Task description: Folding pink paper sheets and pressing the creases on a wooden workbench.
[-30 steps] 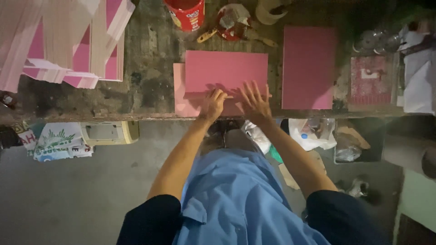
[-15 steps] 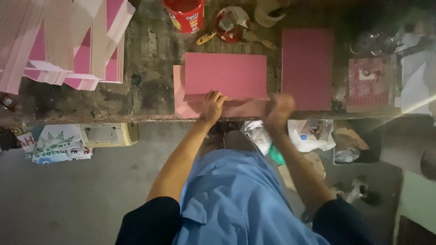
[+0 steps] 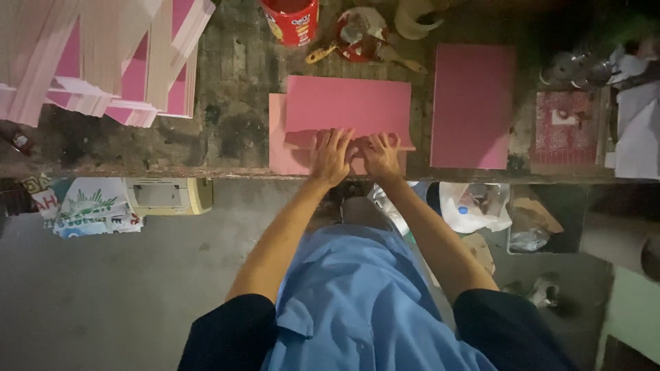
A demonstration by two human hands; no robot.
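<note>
A view straight down over a person's arms onto a dark, worn table (image 3: 234, 130).

At 10 o'clock, a fanned stack of pink and cream sheets (image 3: 117, 62) hangs over the table's far left.

Near the centre lies a pink sheet (image 3: 347, 110) partly over another pink sheet beneath it (the lower one pokes out at its left side and near edge).

The left hand (image 3: 332, 154) lies flat on the near edge of the pink sheet, fingers spread and pointing to 12 o'clock, gripping nothing. Just beside it, at its 3 o'clock, the right hand (image 3: 380, 154) presses down on the same edge, fingers bent a little, also closed on nothing.

At 12 o'clock stand a red can (image 3: 290, 19) and a small red dish (image 3: 361, 34) with a brush across it.

At 2 o'clock, apart from the hands, rests a second pink stack (image 3: 473, 106), and further right a red patterned box (image 3: 565, 127).
</note>
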